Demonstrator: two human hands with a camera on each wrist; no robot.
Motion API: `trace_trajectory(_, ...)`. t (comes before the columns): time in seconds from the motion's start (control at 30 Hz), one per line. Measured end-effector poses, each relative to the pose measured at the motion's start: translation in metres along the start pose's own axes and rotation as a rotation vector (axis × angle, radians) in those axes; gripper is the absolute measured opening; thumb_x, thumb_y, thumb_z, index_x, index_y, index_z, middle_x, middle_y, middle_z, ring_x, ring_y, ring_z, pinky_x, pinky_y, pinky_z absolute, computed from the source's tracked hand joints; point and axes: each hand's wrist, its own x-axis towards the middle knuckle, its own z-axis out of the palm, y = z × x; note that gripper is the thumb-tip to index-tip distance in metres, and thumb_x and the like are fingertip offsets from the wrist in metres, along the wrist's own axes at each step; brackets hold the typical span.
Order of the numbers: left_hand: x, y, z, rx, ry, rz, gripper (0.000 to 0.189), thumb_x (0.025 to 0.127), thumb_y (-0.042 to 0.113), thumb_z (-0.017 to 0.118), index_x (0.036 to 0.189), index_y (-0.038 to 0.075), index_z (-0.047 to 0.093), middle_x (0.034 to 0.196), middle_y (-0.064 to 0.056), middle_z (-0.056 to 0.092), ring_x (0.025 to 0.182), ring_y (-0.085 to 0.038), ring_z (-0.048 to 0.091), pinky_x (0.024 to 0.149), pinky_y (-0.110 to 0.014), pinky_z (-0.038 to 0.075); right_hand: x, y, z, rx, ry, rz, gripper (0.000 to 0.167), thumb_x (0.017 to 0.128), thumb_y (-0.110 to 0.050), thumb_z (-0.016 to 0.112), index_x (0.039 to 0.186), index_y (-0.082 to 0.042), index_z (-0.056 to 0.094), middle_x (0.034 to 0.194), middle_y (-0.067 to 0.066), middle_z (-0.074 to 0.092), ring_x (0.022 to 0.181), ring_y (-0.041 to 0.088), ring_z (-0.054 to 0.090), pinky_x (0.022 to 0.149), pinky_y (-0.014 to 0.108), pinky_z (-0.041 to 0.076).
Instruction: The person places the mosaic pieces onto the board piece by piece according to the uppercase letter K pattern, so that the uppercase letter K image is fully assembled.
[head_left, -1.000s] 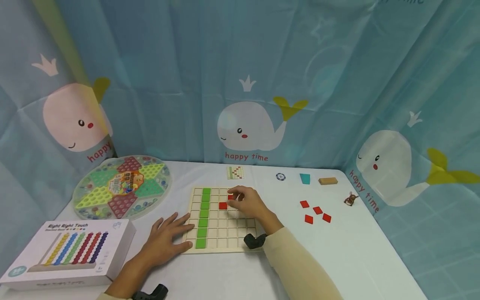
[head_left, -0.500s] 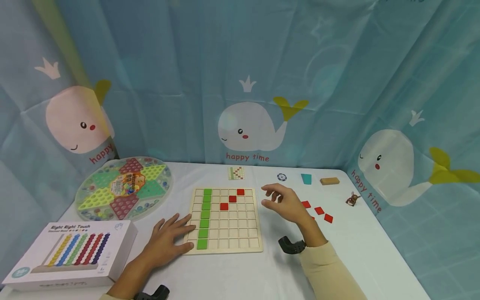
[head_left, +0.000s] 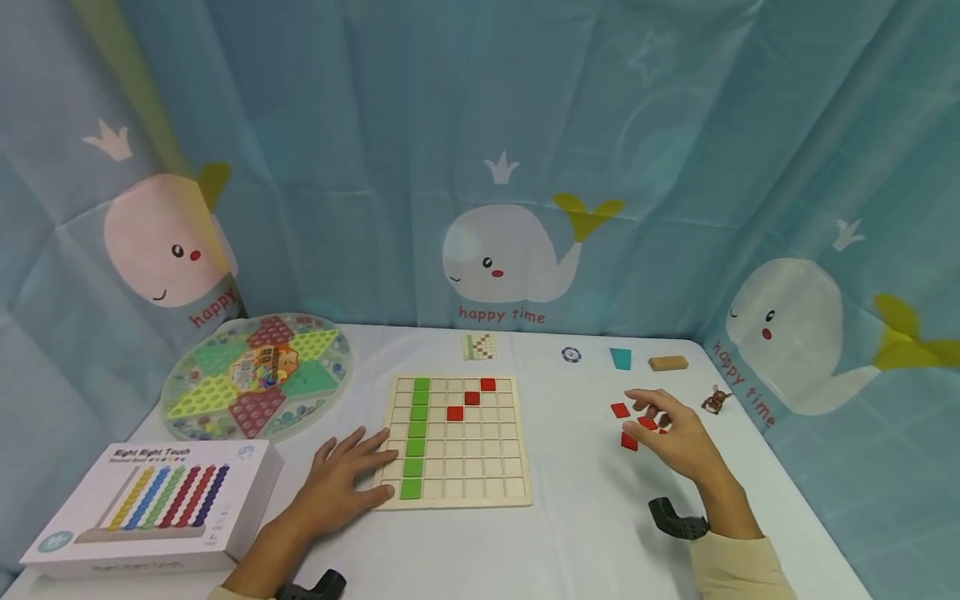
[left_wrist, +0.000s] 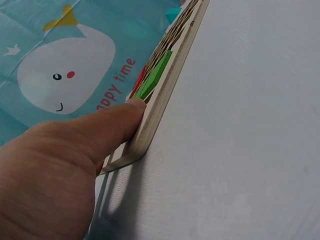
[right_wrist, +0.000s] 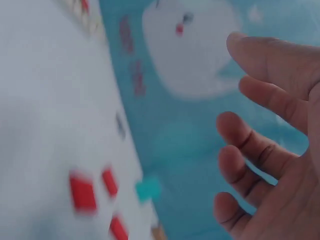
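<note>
We hold our right hand (head_left: 677,435) with thumb and fingers wide apart above loose red tiles (head_left: 620,410); well left of that grip, our left hand (head_left: 341,479) rests, fingers spread, on the edge of the grid board (head_left: 483,468).

Free passage between board (head_left: 476,464) and tiles (head_left: 620,410)

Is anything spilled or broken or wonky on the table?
Nothing looks spilled or broken. The green squares and three red squares line up on the board. Only the loose red squares look a bit messy, lying at angles near the right hand.
</note>
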Motion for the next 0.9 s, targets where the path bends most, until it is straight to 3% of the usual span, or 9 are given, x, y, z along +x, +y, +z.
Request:
trace_trajectory(0.13, 0.001, 0.002, -0.001, 0.009, 0.008, 0.009, 0.050, 0.080, 0.044, 0.074, 0.122, 0.017, 0.069, 0.144, -0.005, 0.047, 0.137, -0.041, 0.028, 0.103, -0.065, 0.008, -0.013, 0.027, -0.008, -0.049, 0.063, 0.090, 0.045, 0.087, -0.023, 0.074, 0.127, -0.008, 0.060, 0.102, 0.012, 0.060, 0.088, 0.028, 0.050, 0.069, 0.038, 0.045)
trace_trajectory(0.33, 0.001, 0.001, 0.000, 0.005, 0.002, -0.005, 0.050, 0.079, 0.043, 0.075, 0.122, 0.017, 0.069, 0.144, -0.005, 0.047, 0.137, -0.040, 0.028, 0.104, -0.065, 0.007, -0.025, 0.060, -0.012, -0.051, 0.116, 0.246, 0.047, 0.088, -0.028, 0.072, 0.128, -0.006, 0.059, 0.102, 0.015, 0.059, 0.087, 0.020, 0.044, 0.064, 0.035, 0.043)
trace_trajectory(0.53, 0.001, 0.001, 0.002, 0.000, -0.009, -0.007, 0.051, 0.079, 0.043, 0.076, 0.122, 0.017, 0.069, 0.145, -0.004, 0.047, 0.137, -0.040, 0.028, 0.104, -0.065, 0.007, -0.035, 0.076, -0.013, -0.020, 0.076, 0.395, 0.056, 0.090, -0.036, 0.068, 0.135, -0.004, 0.054, 0.107, 0.015, 0.057, 0.092, 0.023, 0.041, 0.065, 0.032, 0.041)
trace_trajectory(0.7, 0.001, 0.001, 0.002, 0.009, -0.010, -0.001, 0.051, 0.080, 0.043, 0.075, 0.123, 0.016, 0.069, 0.145, -0.003, 0.046, 0.138, -0.040, 0.028, 0.104, -0.065, 0.007, -0.039, 0.087, -0.007, -0.054, 0.019, 0.463, 0.059, 0.090, -0.037, 0.068, 0.137, -0.004, 0.052, 0.106, 0.013, 0.055, 0.092, 0.024, 0.042, 0.065, 0.032, 0.042)
trace_trajectory(0.9, 0.001, 0.001, 0.000, 0.022, 0.004, 0.008, 0.050, 0.079, 0.041, 0.076, 0.122, 0.016, 0.069, 0.144, -0.006, 0.047, 0.136, -0.041, 0.029, 0.104, -0.065, 0.008, -0.032, 0.093, 0.001, -0.143, -0.019, 0.479, 0.061, 0.089, -0.036, 0.069, 0.134, 0.003, 0.052, 0.109, 0.023, 0.056, 0.099, 0.039, 0.046, 0.081, 0.053, 0.046)
